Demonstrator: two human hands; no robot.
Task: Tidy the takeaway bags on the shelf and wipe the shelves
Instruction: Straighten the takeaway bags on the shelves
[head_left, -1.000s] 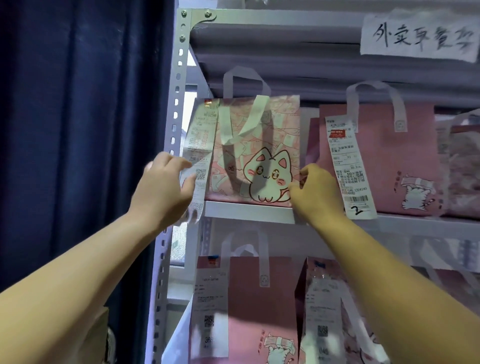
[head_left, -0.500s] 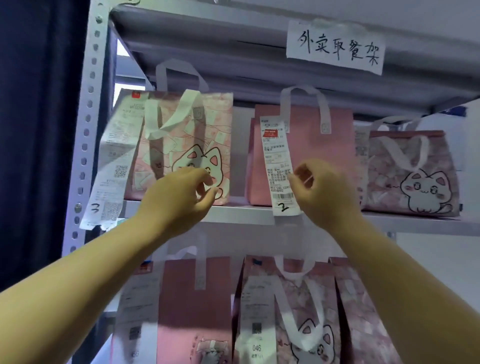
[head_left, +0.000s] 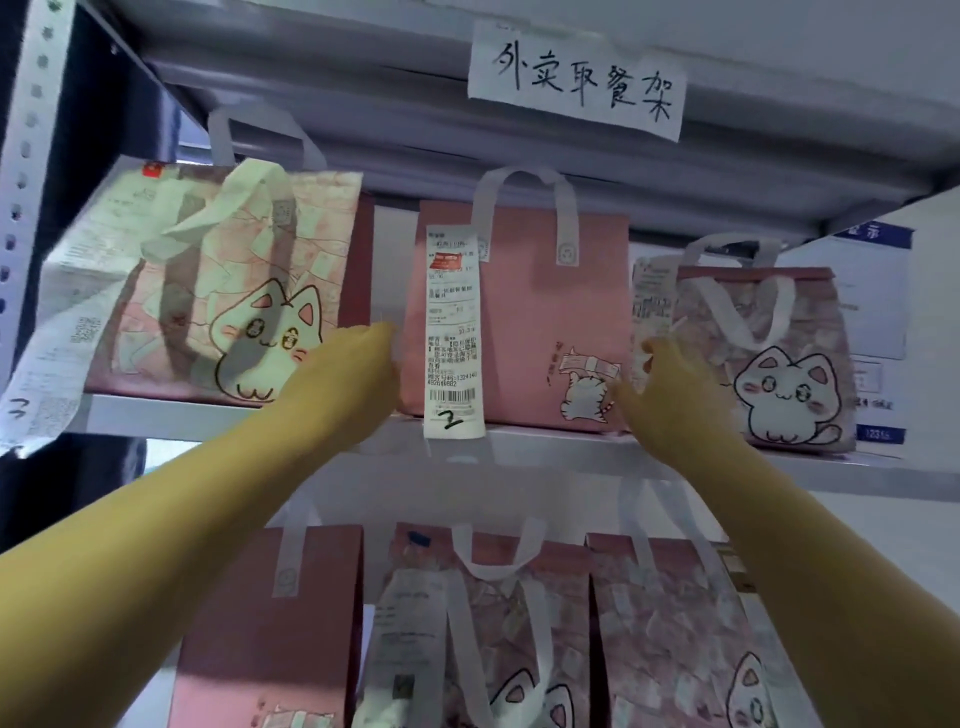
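Note:
A plain pink takeaway bag (head_left: 524, 301) with white handles stands in the middle of the upper shelf (head_left: 545, 451). A long receipt (head_left: 452, 332) marked 2 hangs down its front. My left hand (head_left: 358, 379) clasps the bag's left edge, and my right hand (head_left: 660, 400) clasps its lower right edge, fingers between it and its neighbour. A patterned cat bag (head_left: 234, 291) stands to the left with a receipt (head_left: 67, 312) marked 3. Another cat bag (head_left: 769, 364) stands to the right.
The lower shelf holds a plain pink bag (head_left: 270, 623) and two patterned cat bags (head_left: 498, 634) (head_left: 675, 639). A handwritten paper sign (head_left: 576, 78) is taped to the top board. The perforated metal post (head_left: 26, 156) is at the far left.
Both hands left the left cat bag and moved right to the sides of the middle pink bag. My view has shifted right and closer to the shelf.

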